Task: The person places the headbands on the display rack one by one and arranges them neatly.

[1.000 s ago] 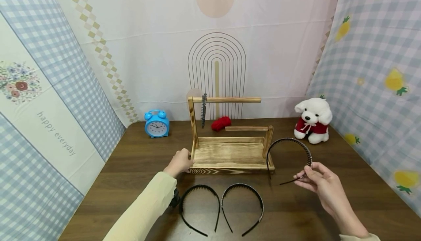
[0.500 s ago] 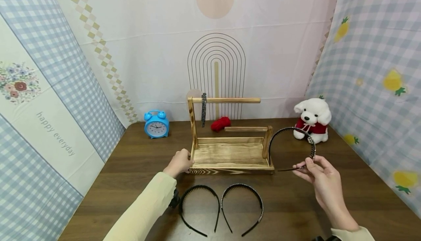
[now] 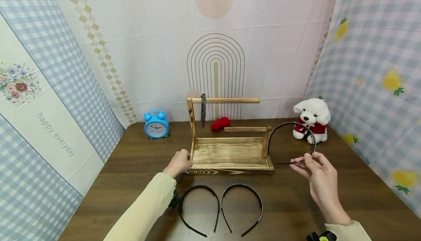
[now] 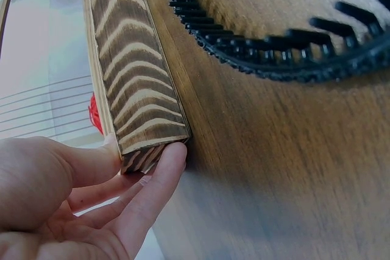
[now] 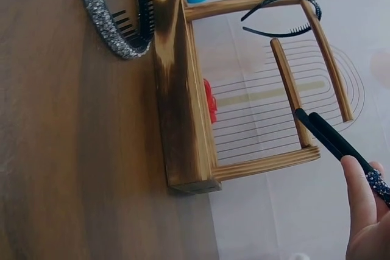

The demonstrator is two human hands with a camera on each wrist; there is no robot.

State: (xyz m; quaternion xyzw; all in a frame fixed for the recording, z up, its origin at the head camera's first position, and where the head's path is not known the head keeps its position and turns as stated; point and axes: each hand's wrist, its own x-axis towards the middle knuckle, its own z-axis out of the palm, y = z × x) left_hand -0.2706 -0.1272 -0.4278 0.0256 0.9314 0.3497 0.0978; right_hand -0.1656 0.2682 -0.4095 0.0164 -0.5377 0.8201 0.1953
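Note:
My left hand [image 3: 179,163] grips the left front corner of a wooden rack [image 3: 230,171], thumb on the rim and fingers against the end, as the left wrist view shows. With thumb and fingers my right hand [image 3: 320,175] pinches a black toothed headband [image 3: 312,146] with glittery trim, held up just right of the rack's short post. In the right wrist view its tips [image 5: 329,135] point toward the lower bar [image 5: 286,83]. Another glittery headband [image 3: 203,110] hangs on the upper bar [image 3: 236,100] near its left end.
A black headband [image 3: 218,201] and a glittery headband [image 3: 262,204] lie side by side on the table in front of the rack. Behind stand a blue alarm clock [image 3: 156,126], a red bundle [image 3: 220,124] and a white plush dog [image 3: 312,118].
My right hand has lifted the headband a little and moved it away from me, tilting it as it went. The left hand stays on the rack's corner.

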